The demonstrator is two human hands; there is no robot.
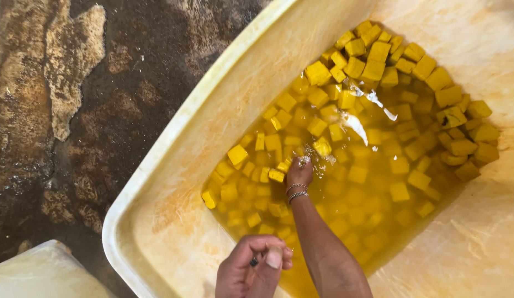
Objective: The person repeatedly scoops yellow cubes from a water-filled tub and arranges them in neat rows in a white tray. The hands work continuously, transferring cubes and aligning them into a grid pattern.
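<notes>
A big pale yellow tub (pixel 174 165) holds murky yellow liquid (pixel 356 204) with several yellow cubes (pixel 318 72) floating and sunk in it. My right hand (pixel 299 172), with thin bangles on the wrist, reaches down into the liquid among the cubes near the tub's left wall. Its fingers are under the splashing surface, so I cannot see whether they hold a cube. My left hand (pixel 251 270) hovers low over the tub's near wall, beside my right forearm. Its fingers are curled shut, pinching a small dark thing (pixel 253 262).
The tub stands on a wet, dark, flaking floor (pixel 75 110). A pale container corner (pixel 41 273) shows at the bottom left. Cubes pile above the liquid at the tub's far right (pixel 461 127).
</notes>
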